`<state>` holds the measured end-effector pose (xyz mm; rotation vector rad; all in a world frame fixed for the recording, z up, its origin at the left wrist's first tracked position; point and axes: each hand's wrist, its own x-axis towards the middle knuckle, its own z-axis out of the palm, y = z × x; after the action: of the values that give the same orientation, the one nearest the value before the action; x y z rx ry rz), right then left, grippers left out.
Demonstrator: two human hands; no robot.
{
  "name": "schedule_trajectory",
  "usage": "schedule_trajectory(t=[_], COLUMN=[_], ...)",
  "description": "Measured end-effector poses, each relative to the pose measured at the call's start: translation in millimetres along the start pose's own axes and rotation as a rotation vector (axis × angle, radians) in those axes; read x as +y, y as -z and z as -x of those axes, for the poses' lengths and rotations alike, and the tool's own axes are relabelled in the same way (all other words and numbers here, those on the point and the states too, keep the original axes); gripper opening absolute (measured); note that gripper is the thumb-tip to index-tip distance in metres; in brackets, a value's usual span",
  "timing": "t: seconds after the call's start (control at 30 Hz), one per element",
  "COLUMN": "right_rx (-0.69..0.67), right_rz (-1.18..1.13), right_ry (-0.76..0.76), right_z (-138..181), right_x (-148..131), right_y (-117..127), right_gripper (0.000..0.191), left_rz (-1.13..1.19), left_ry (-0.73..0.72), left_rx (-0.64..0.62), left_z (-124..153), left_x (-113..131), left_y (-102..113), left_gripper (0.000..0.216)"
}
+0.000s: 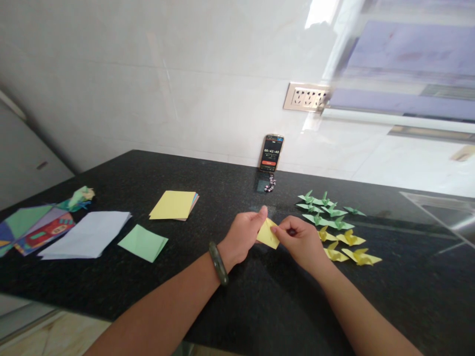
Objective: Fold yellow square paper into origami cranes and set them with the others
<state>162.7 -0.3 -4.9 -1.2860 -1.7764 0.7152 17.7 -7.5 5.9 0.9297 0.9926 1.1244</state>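
Observation:
A piece of folded yellow origami paper (267, 236) is held between my two hands above the dark counter. My left hand (243, 235), with a dark bangle (218, 263) at the wrist, grips its left side, thumb pointing up. The thumb and fingertips of my right hand (301, 242) pinch its right edge. Just right of that hand stand several yellow paper cranes (351, 238), with several green paper cranes (326, 210) behind them. The fingers behind the yellow paper are partly hidden.
On the counter (148, 170) lie a stack of coloured paper (173, 204), green folded paper (143, 242), white sheets (87, 235) and crumpled coloured paper (78, 199). A phone (271, 152) showing a timer leans on the wall. A sink edge (438, 217) is at the right.

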Motion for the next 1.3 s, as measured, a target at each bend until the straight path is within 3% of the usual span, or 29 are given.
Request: schedule_trajectory(t=[0.23, 0.47, 0.8, 1.07, 1.3], right_rx=[-0.149, -0.274, -0.275, -0.284, -0.056], right_rz=[-0.283, -0.428, -0.519, -0.451, -0.542], right_ry=[-0.200, -0.289, -0.335, -0.308, -0.349], right_z=[-1, 0, 0, -2, -9], right_x=[-3, -2, 3, -2, -2], right_y=[1, 0, 0, 6, 12], right_gripper=[0.029, 0.030, 0.025, 0.017, 0.015], left_rz=[-0.070, -0.179, -0.139, -0.073, -0.039], left_ry=[-0.040, -0.090, -0.123, -0.136, -0.001], left_rx=[0.078, 0.133, 0.142, 0.180, 0.113], left_z=[-1, 1, 0, -4, -1], left_x=[-1, -1, -5, 0, 7], left_y=[1, -1, -1, 5, 4], left_gripper=[0.021, 0.019, 0.020, 0.022, 0.017])
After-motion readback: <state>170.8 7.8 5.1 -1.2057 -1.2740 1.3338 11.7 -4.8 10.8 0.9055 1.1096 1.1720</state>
